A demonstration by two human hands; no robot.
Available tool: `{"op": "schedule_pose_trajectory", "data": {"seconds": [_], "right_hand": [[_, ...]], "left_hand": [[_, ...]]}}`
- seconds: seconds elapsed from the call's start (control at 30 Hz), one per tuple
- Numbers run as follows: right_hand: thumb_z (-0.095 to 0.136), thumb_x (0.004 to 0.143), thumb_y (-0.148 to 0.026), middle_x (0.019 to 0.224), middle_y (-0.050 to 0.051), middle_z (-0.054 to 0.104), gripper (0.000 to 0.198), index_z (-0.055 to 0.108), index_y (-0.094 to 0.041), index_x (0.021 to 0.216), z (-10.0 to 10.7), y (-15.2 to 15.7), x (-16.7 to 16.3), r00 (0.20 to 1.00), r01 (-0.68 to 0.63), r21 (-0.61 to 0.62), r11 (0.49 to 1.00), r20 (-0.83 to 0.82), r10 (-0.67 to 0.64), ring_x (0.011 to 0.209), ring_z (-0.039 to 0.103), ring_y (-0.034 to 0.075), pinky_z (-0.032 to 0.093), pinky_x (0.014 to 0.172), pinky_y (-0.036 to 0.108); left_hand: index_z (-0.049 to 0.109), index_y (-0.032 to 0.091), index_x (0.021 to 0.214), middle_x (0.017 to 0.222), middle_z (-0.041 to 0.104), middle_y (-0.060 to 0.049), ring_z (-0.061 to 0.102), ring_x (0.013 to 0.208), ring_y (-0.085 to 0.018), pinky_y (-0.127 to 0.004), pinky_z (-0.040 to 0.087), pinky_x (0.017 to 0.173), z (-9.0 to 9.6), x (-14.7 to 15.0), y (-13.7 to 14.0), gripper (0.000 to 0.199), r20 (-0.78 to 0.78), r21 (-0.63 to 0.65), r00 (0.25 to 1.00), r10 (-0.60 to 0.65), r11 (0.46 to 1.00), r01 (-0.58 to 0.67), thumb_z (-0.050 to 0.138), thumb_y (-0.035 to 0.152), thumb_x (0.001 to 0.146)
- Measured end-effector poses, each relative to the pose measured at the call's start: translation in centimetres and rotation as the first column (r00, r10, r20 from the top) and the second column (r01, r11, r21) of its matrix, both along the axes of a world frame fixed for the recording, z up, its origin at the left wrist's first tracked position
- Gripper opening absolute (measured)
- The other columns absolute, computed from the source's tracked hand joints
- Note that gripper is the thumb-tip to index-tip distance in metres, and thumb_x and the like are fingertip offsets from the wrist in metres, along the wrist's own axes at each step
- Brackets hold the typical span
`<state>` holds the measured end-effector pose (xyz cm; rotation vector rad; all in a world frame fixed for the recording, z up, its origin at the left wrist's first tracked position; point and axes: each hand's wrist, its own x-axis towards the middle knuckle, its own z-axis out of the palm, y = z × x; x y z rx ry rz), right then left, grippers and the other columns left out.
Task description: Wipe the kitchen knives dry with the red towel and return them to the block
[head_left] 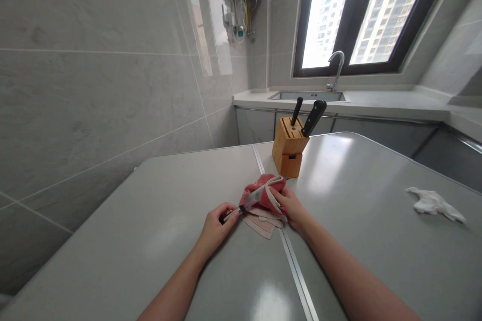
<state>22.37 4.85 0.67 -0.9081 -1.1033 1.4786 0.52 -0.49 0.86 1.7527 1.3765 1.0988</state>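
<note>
In my left hand is a kitchen knife, gripped by its handle, the blade pointing up and to the right. A red and pale pink cloth lies behind and around the blade, hiding its tip. My right hand is closed on the right side of this cloth, with some of its fingers tucked out of sight under the folds. Just beyond the cloth stands a wooden knife block, holding a small black-handled knife and a larger black-handled one.
All this is on a grey table with a metal strip along its seam. A crumpled white tissue lies at the right. Behind are a counter with a sink and faucet; a tiled wall rises at left.
</note>
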Motion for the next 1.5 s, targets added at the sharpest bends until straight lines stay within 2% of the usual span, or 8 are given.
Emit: {"op": "schedule_pose_trajectory", "data": {"seconds": [0.13,0.27,0.43,0.67,0.83,1.1,1.3,1.5], "right_hand": [[0.065,0.073,-0.044,0.084,0.007,0.071,0.032,0.066,-0.014,0.086,0.1,-0.1,-0.2,0.981,-0.053,0.101,0.993,0.191,0.032,0.075,0.063,0.020,0.048,0.068,0.029],[0.065,0.074,-0.038,0.087,0.005,0.069,0.026,0.067,-0.015,0.087,0.2,-0.4,-0.5,0.910,-0.214,0.259,0.942,0.403,0.096,0.080,0.061,0.020,0.046,0.075,0.031],[0.065,0.073,-0.036,0.086,0.005,0.069,0.025,0.066,-0.016,0.089,0.1,-0.8,-0.9,0.850,-0.293,0.273,0.916,0.512,0.119,0.079,0.061,0.021,0.046,0.073,0.032],[0.067,0.071,-0.037,0.086,0.005,0.070,0.024,0.067,-0.017,0.085,0.3,-1.9,-1.9,0.888,-0.302,0.237,0.923,0.422,0.182,0.081,0.062,0.022,0.047,0.075,0.033],[0.068,0.070,-0.038,0.081,0.004,0.069,0.024,0.068,-0.017,0.082,0.7,-2.1,-2.1,0.911,-0.184,0.236,0.954,0.406,0.075,0.078,0.061,0.022,0.046,0.074,0.033],[0.068,0.071,-0.040,0.084,0.005,0.070,0.027,0.066,-0.016,0.083,0.8,-1.6,-1.7,0.999,0.019,0.095,0.995,0.041,-0.023,0.076,0.063,0.020,0.049,0.069,0.029],[0.071,0.068,-0.041,0.073,0.002,0.071,0.027,0.065,-0.018,0.082,1.0,-0.9,-0.8,0.963,0.096,-0.131,0.987,-0.238,-0.125,0.064,0.064,0.017,0.050,0.063,0.027],[0.072,0.065,-0.040,0.060,-0.002,0.066,0.025,0.060,-0.019,0.073,0.4,0.2,0.2,0.908,0.249,-0.172,0.953,-0.301,-0.292,0.053,0.059,0.014,0.048,0.054,0.026]], "left_hand": [[0.064,0.015,0.083,0.070,0.059,0.000,0.049,0.064,-0.013,-0.021,0.036,0.059,-0.1,0.0,-0.1,0.027,-0.018,0.001,0.999,-0.032,0.999,0.032,0.053,0.040,0.082],[0.064,0.016,0.086,0.072,0.060,-0.001,0.049,0.064,-0.013,-0.021,0.035,0.059,0.0,0.1,-0.1,0.029,-0.030,-0.018,0.997,-0.074,0.997,0.074,0.052,0.041,0.083],[0.063,0.016,0.087,0.065,0.054,0.002,0.043,0.058,-0.012,-0.021,0.030,0.054,-0.1,0.3,-0.3,0.029,-0.046,-0.044,0.992,-0.114,0.993,0.112,0.056,0.042,0.079],[0.059,0.015,0.075,0.059,0.047,0.004,0.038,0.055,-0.010,-0.020,0.028,0.052,0.2,0.5,-0.4,0.026,0.015,-0.076,0.989,-0.145,0.986,0.146,0.060,0.041,0.076],[0.057,0.015,0.073,0.058,0.048,0.005,0.039,0.053,-0.009,-0.019,0.028,0.050,0.2,0.4,-0.4,0.027,0.018,-0.080,0.991,-0.131,0.988,0.132,0.062,0.042,0.074],[0.062,0.014,0.077,0.063,0.055,0.002,0.047,0.058,-0.012,-0.020,0.034,0.054,0.0,0.1,-0.2,0.027,0.006,-0.027,0.998,-0.065,0.998,0.065,0.057,0.041,0.079],[0.063,0.015,0.074,0.070,0.063,0.000,0.055,0.068,-0.015,-0.022,0.041,0.064,0.2,-0.2,0.1,0.028,0.064,-0.006,0.998,0.027,1.000,-0.027,0.057,0.042,0.078],[0.063,0.016,0.074,0.073,0.065,-0.002,0.058,0.073,-0.017,-0.024,0.043,0.069,0.3,-0.2,0.2,0.027,0.082,-0.024,0.995,0.050,0.999,-0.048,0.058,0.042,0.077]]}}
